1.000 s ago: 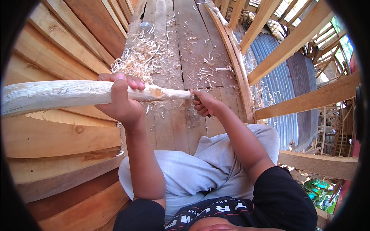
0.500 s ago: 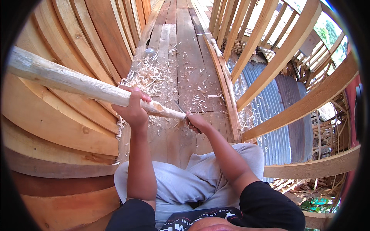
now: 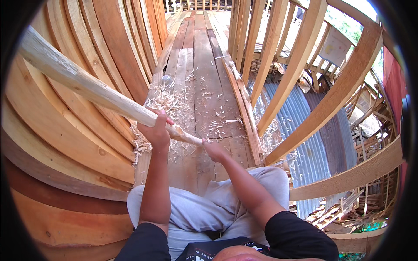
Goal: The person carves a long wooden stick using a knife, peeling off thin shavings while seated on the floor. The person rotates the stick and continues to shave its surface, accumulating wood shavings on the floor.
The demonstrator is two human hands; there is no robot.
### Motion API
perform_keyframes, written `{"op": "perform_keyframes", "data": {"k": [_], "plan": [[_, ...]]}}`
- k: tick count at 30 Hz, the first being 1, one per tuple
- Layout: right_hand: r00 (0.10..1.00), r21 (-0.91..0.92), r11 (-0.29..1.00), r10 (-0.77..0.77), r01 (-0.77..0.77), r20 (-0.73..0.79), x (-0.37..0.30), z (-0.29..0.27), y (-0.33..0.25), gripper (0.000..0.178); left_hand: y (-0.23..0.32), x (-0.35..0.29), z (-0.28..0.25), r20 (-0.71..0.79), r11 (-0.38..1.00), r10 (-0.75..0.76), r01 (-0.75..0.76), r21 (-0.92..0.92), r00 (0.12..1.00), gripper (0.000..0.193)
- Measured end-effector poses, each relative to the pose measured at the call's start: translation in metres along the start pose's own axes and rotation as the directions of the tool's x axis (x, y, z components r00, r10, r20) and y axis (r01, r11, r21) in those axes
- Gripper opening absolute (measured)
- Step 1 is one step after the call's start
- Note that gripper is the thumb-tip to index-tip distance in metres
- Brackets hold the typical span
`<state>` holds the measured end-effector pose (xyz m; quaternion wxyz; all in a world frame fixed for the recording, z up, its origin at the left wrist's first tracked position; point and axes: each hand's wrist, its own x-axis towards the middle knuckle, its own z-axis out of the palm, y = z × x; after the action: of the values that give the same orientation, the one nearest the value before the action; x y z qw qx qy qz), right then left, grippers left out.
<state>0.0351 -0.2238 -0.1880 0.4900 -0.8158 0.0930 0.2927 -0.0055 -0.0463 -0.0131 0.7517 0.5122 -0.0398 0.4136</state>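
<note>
A long pale wooden pole (image 3: 87,82) slants down from the upper left to a thin, pared end in front of my lap. My left hand (image 3: 156,132) is wrapped round it a little above a freshly cut patch. At the thin tip, my right hand (image 3: 213,151) is closed. Half a second ago a knife with a narrow blade and dark handle showed in that hand; now the fist hides it.
Curled wood shavings (image 3: 167,100) litter the plank floor (image 3: 204,56). A small clear cup-like object (image 3: 166,79) stands by them. Upright boards (image 3: 65,143) wall the left side. On the right runs a slatted wooden railing (image 3: 300,48), with corrugated metal sheets (image 3: 300,135) below.
My right hand has turned at the pole's tip, and the knife blade has gone out of sight. The left hand keeps its grip. The whole view has shifted and tilted slightly.
</note>
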Motion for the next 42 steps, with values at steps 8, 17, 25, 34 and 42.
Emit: {"op": "perform_keyframes", "data": {"k": [8,17,25,34,42], "plan": [[0.932,0.337,0.915,0.095,-0.22,0.349,0.014,-0.008,0.01,0.052,0.004,-0.012,0.01,0.09,1.0,0.006,-0.005,-0.017,0.996,0.013],[0.841,0.391,0.84,0.132,-0.376,0.524,0.016,-0.022,0.006,0.053,0.004,-0.01,0.009,0.101,1.0,0.015,-0.015,-0.006,0.995,0.014],[0.987,0.165,0.983,0.054,-0.079,0.15,0.003,-0.008,0.002,0.058,0.003,-0.01,0.008,0.108,0.999,0.015,-0.018,0.027,0.994,0.014],[0.962,0.287,0.945,0.081,-0.157,0.261,0.007,-0.011,0.005,0.054,0.004,-0.014,0.012,0.18,1.0,0.002,0.001,-0.014,0.984,0.014],[0.864,0.389,0.855,0.125,-0.343,0.488,0.017,-0.015,0.005,0.053,0.002,-0.007,0.006,0.154,1.0,0.011,-0.011,0.002,0.988,0.013]]}}
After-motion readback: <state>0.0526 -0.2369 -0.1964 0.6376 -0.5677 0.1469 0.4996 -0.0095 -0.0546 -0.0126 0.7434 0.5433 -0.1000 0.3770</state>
